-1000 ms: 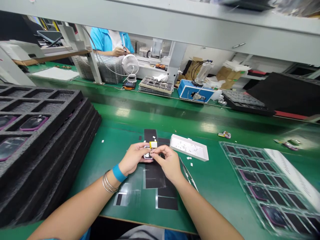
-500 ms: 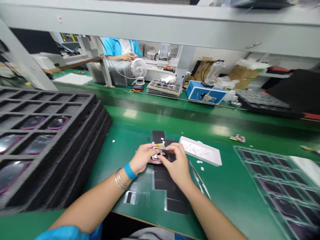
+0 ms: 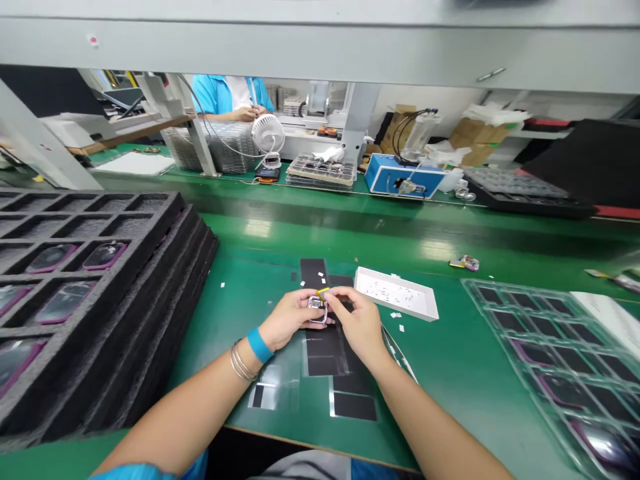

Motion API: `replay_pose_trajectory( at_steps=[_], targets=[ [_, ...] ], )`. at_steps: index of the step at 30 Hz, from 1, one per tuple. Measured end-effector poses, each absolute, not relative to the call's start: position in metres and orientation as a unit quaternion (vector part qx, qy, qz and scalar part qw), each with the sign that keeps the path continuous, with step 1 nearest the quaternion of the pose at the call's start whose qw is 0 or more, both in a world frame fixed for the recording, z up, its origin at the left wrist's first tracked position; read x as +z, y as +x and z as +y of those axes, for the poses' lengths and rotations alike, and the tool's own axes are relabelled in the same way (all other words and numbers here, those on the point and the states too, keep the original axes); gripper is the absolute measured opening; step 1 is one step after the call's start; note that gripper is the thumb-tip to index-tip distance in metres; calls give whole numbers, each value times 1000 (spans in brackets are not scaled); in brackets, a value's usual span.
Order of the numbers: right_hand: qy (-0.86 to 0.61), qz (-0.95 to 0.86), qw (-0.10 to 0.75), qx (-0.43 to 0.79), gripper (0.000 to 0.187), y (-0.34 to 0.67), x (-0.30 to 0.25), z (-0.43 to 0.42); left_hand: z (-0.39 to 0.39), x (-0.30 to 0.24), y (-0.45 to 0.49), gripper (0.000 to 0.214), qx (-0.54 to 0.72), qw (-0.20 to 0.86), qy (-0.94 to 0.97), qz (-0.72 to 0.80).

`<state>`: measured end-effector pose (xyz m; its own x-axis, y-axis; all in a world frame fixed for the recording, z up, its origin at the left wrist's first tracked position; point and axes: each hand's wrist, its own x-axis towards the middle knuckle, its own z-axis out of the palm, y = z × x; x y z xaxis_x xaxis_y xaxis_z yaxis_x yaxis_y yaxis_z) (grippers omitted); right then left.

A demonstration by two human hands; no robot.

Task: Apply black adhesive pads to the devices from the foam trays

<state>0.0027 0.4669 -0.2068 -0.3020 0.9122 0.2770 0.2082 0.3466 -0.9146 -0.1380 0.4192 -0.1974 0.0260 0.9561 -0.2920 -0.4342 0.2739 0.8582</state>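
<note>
Both my hands meet over the middle of the green bench. My left hand [image 3: 289, 318], with a blue wristband and metal bangles, is closed around a small purple-rimmed device [image 3: 317, 308]. My right hand [image 3: 356, 323] pinches at the same device from the right, its fingertips on a small yellow-topped part [image 3: 323, 292] at the device's upper edge. Under the hands lie several black rectangular sheets [image 3: 325, 347] on clear film. A shallow white tray [image 3: 397, 293] with tiny white bits sits just right of the hands.
Stacked black foam trays [image 3: 115, 280] holding purple-rimmed devices fill the left. A clear blister tray [image 3: 550, 353] with devices lies at right. Across the green belt stand a small white fan [image 3: 265, 137], a blue box [image 3: 403, 179], and a person in a blue top [image 3: 227, 97].
The yellow-topped part has been pressed down from standing above the device to lying at its upper edge. My head has shifted slightly; both hands stay together on the device.
</note>
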Motion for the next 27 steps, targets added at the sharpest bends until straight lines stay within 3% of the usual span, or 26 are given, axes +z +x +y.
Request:
replay_pose_trajectory(
  at_steps=[4, 8, 11, 16, 21, 27],
  targets=[
    [-348, -786, 448, 247, 9, 3, -204, 463, 420, -199, -136, 30, 546, 637, 258, 479],
    [-228, -872, 430, 57, 18, 4, -202, 462, 418, -193, -139, 29, 582, 665, 185, 429],
    [-207, -890, 404, 28, 21, 5, -202, 462, 417, -190, -142, 29, 595, 664, 180, 416],
    [-282, -818, 435, 248, 7, 6, -204, 469, 418, -193, -146, 43, 583, 655, 260, 404],
    [-257, -685, 346, 588, 47, 5, -206, 469, 418, -200, -145, 45, 582, 633, 333, 387],
    [-277, -655, 378, 593, 50, 2, -220, 462, 419, -203, -143, 45, 594, 618, 349, 379]
  ],
)
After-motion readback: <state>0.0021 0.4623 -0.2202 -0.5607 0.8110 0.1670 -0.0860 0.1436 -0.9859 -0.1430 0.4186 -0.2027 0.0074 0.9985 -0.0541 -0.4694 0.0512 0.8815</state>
